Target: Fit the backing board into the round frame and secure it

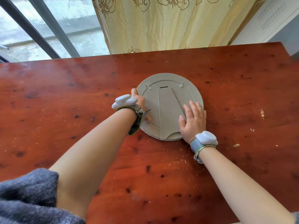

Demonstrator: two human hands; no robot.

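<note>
Reddish-brown knotty wooden table [80, 97] by a window, yellow patterned curtain [161, 25] behind its far edge. Right hand [193, 120] lies flat, fingers spread and straight, palm pressing down on the right part of the grey round backing board [151, 109], gripping nothing. Left hand [139, 102] sits at the left rim, fingers curled down over the edge region; mostly hidden by the wrist strap, so whether it pinches a tab or just braces cannot be told. Board appears seated inside the grey round picture frame [196, 92], lying face down mid-table, with the grey tapered stand leg [168, 113] running near-to-far between the hands. Two small grey swivel tabs [181, 85] sit on the far rim, beyond both sets of fingertips; the left one looks closer to the left hand, the right one to the right hand. Likely next: turn tabs over the board.
</note>
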